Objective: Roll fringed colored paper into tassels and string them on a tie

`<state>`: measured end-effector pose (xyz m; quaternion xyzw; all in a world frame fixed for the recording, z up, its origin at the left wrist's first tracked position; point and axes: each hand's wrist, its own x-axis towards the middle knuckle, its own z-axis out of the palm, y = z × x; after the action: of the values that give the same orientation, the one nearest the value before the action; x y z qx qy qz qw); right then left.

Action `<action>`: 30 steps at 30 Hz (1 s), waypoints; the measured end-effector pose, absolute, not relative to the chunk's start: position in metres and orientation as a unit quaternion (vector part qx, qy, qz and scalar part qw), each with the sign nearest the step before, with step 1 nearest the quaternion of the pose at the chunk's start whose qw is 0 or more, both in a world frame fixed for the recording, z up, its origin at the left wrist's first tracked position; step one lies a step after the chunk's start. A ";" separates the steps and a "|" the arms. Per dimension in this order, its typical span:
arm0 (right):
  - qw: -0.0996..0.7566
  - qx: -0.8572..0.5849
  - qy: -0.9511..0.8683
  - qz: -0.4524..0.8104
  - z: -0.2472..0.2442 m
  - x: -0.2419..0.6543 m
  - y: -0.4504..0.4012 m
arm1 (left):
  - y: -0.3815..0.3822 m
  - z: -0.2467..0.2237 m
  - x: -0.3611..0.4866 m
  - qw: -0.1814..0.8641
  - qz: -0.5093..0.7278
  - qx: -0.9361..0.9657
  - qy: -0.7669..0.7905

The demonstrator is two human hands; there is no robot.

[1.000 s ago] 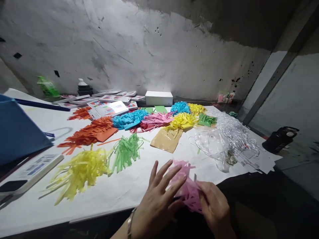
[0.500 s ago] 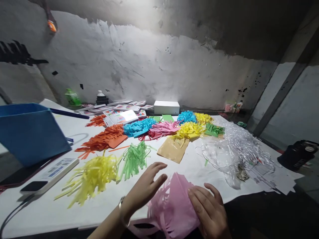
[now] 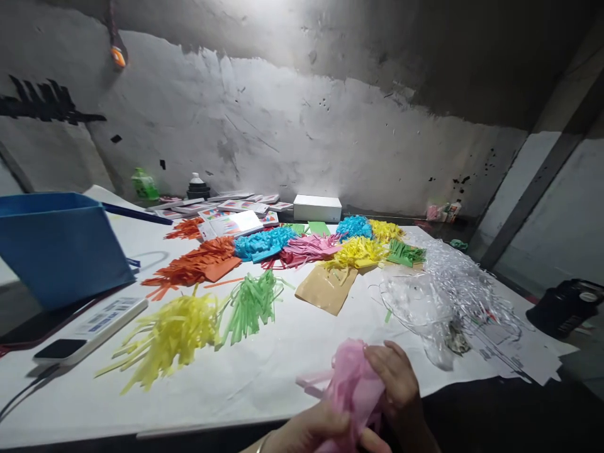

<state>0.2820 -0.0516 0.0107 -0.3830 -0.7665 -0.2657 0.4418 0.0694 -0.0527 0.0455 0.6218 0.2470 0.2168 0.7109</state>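
Pink tissue paper (image 3: 355,384) with cut strips is bunched up at the table's front edge, between my two hands. My left hand (image 3: 316,428) pinches its lower part from the left, with thumb and fingers pressed on the paper. From the right, my right hand (image 3: 395,380) has its fingers wrapped round the upper side. A few pink strips stick out to the left over the white table cover. Yellow fringe (image 3: 177,336) and light green fringe (image 3: 252,305) lie to the left of the hands.
Behind are orange fringe (image 3: 202,261), blue fringe (image 3: 264,242), a brown paper piece (image 3: 326,288) and a white box (image 3: 317,208). A blue bin (image 3: 61,251) and a white device (image 3: 94,330) stand left. Silver tinsel (image 3: 465,283) and a black bottle (image 3: 564,308) are right.
My left hand has moved down and right and closed on the pink paper. The paper, opened out before, is now bunched. My right hand's fingers have closed in round it.
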 end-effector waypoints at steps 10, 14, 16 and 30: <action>0.332 -0.439 -0.738 -0.391 0.048 0.333 -0.071 | -0.001 0.057 0.054 0.851 0.211 0.423 0.229; 0.297 -0.405 -0.824 -0.262 -0.011 0.270 -0.050 | 0.025 0.049 -0.026 0.690 0.216 0.537 0.434; 0.313 -0.409 -0.832 -0.206 -0.036 0.241 -0.043 | 0.026 0.046 -0.061 0.515 0.247 0.626 0.531; 0.255 -0.389 -0.879 -0.104 -0.037 0.228 -0.063 | -0.023 0.024 -0.004 0.144 0.164 0.924 0.315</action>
<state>0.2283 -0.0627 -0.0373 -0.3891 -0.8789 -0.1045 0.2554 -0.0045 -0.0226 0.0245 0.9236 0.3149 0.1645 0.1442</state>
